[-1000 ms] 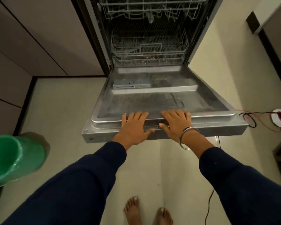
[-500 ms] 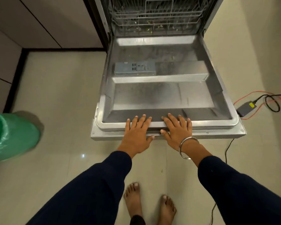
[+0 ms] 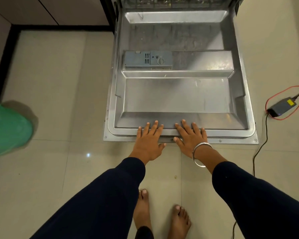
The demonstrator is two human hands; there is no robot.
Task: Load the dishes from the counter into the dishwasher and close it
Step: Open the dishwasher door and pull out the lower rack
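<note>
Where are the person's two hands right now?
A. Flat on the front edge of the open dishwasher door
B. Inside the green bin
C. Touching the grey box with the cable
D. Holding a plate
A: the left hand and right hand both lie with straight fingers on the front edge of the lowered dishwasher door, holding nothing.

floor: pale glossy tiles [image 3: 47,104] | cabinets: grey panels [image 3: 72,9], black plinth | left: green bin [image 3: 5,130]
</note>
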